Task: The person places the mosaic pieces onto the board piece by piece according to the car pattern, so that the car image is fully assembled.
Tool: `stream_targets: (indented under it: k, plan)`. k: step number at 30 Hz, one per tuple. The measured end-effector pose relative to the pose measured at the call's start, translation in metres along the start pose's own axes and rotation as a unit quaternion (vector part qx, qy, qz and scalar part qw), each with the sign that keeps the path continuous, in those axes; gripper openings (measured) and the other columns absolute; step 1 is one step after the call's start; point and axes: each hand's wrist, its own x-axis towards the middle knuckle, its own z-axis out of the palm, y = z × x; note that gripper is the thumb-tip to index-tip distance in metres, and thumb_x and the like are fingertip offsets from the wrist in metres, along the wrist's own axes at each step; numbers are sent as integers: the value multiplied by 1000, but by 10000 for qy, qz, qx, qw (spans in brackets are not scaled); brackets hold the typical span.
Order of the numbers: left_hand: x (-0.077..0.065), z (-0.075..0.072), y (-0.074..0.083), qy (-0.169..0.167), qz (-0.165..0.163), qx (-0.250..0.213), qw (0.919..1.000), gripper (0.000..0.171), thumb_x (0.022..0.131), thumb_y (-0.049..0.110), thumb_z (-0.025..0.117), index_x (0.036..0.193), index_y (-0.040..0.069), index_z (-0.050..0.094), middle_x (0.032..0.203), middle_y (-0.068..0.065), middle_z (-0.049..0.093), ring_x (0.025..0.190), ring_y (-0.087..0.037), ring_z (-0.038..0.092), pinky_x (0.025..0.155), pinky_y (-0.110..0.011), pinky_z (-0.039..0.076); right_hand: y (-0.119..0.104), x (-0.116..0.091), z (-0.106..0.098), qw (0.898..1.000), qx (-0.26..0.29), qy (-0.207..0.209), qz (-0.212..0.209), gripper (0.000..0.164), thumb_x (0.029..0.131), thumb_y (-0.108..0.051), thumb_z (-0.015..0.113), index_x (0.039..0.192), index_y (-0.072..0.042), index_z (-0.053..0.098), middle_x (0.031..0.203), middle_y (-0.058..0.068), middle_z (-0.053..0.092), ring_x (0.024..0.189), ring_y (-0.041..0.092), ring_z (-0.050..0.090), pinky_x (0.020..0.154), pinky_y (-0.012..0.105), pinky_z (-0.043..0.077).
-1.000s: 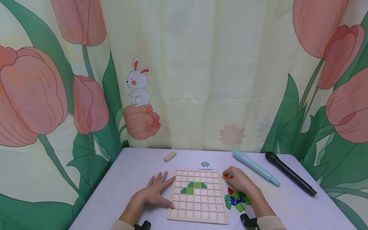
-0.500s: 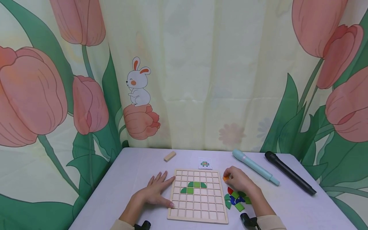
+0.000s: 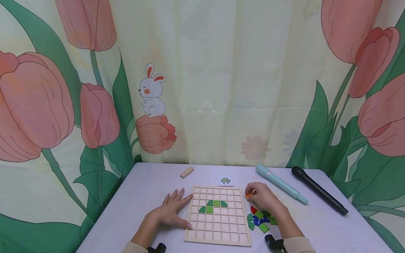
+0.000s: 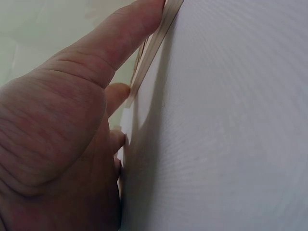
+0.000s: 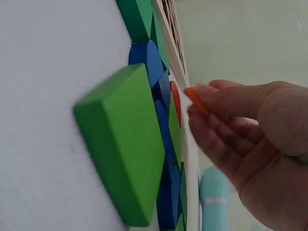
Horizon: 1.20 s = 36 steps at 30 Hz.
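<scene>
Right hand (image 3: 263, 197) pinches an orange piece (image 5: 196, 99), its shape mostly hidden; a light edge grip should serve best. Left hand (image 3: 169, 211), spread, touches the board (image 3: 217, 226) on its right, ideally steadying it

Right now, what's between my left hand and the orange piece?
The board, with five green pieces in its cells, lies between your left hand and the orange piece; the head view shows it.
</scene>
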Motion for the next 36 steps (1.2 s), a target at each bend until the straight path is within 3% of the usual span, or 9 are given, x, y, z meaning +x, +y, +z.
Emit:
stream_targets:
  k: [8, 21, 29, 36]
  plan:
    - [1, 0, 0, -11, -22, -8, 10000, 117, 68, 77, 81, 164, 34, 31, 175, -15, 12, 162, -43, 2, 126, -70, 2, -12, 0, -3, 9981, 405, 253, -392, 13, 90, -7, 80, 100, -15, 79, 102, -1, 72, 92, 18, 63, 83, 30, 60]
    - [1, 0, 0, -7, -12, 16, 10000, 117, 67, 78, 81, 164, 34, 32, 175, -15, 12, 162, -43, 2, 126, -70, 2, -26, -4, 5, 9929, 536, -99, -1059, 22, 87, -9, 84, 108, -16, 79, 104, -2, 73, 94, 16, 67, 82, 25, 61]
    - [1, 0, 0, -5, -39, 22, 10000, 117, 67, 78, 81, 164, 34, 32, 175, -15, 12, 162, -43, 2, 126, -70, 2, -38, -5, 14, 9912, 541, -141, -1197, 22, 86, -8, 85, 106, -16, 79, 104, -3, 72, 94, 14, 68, 83, 27, 62]
    - [2, 1, -1, -23, -26, -18, 10000, 116, 68, 77, 81, 164, 34, 32, 175, -15, 12, 162, -43, 2, 126, -71, 2, -48, -5, 25, 9848, 452, -620, -1557, 22, 87, -6, 82, 108, -11, 79, 104, -2, 68, 94, 14, 66, 84, 27, 61]
